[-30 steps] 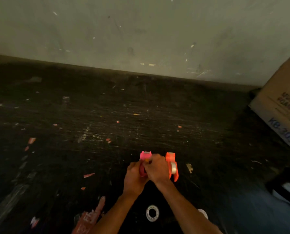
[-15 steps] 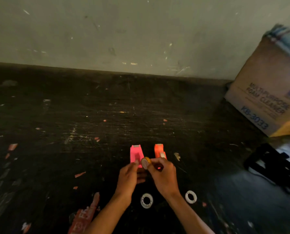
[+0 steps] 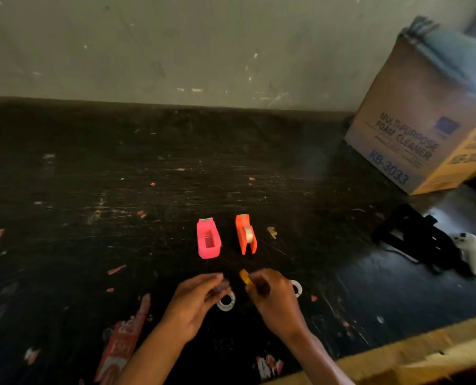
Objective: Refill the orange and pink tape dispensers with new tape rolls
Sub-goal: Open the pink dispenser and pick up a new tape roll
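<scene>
The pink tape dispenser (image 3: 208, 238) stands on the black table with its roll bay showing no roll. Right beside it the orange dispenser (image 3: 245, 237) holds a clear tape roll. My right hand (image 3: 273, 297) pinches a small yellow tape roll (image 3: 244, 275) just in front of the dispensers. My left hand (image 3: 196, 302) hovers next to it, fingers bent, tips blurred near the roll. A white ring-shaped tape core (image 3: 226, 301) lies under my left fingers. A second white ring (image 3: 297, 288) peeks out behind my right hand.
A cardboard box (image 3: 414, 129) printed "Multi-purpose foam cleaner" stands at the back right against the wall. A black device (image 3: 417, 240) with a white controller (image 3: 471, 252) lies at the right. A red-printed label (image 3: 123, 340) is stuck near the front edge. A yellow wooden edge (image 3: 414, 351) runs along the front right.
My hands have drawn back from the dispensers toward me, the right one bringing the yellow roll along. The pink dispenser now stands free. The view has shifted right.
</scene>
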Demonstrator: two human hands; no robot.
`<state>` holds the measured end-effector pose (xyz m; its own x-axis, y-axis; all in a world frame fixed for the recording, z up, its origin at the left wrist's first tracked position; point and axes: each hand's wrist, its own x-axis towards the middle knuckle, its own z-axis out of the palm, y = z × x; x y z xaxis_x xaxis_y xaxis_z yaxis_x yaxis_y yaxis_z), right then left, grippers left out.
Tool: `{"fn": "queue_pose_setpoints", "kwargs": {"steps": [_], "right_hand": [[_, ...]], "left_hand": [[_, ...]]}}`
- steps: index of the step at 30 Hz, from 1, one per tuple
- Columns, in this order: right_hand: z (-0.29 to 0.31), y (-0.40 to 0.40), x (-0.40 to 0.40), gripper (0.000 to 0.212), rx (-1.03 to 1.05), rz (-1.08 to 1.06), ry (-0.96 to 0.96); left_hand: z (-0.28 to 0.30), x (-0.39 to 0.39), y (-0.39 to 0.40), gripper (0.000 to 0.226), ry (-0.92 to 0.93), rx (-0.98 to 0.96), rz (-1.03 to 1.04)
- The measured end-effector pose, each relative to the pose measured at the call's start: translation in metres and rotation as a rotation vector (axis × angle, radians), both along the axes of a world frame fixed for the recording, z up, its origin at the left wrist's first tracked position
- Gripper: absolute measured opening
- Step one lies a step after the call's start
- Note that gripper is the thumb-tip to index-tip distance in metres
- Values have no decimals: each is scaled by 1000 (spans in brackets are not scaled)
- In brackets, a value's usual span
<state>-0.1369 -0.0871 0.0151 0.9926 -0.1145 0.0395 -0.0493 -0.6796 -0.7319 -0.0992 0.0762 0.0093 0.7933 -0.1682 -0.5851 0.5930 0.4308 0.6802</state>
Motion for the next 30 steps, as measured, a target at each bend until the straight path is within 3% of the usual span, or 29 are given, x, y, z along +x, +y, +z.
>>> {"fn": "queue_pose_setpoints", "kwargs": {"steps": [5,10,15,18,20,25,30], "right_hand": [[-34,-9,-8,18,-429,227,112],[-39,-7,-2,18,-400,215,43],[-30,7,19,57,-416,368,115],[-34,20,24,58,-463,455,181],[-32,25,24,48,-314,422,149],[7,31,15,45,410,296,175],[37,36,5,42,666,349,175]], "left_hand": [[8,-8,13,13,29,-43,85],[10,-18,22,12,70,-29,137],[4,-20,30,16,81,24,88],[9,-25,32,18,89,-37,128],[13,-28,35,21,88,-38,144],[24,-32,46,23,-12,39,128],[40,-37,44,22,-162,145,83]]}}
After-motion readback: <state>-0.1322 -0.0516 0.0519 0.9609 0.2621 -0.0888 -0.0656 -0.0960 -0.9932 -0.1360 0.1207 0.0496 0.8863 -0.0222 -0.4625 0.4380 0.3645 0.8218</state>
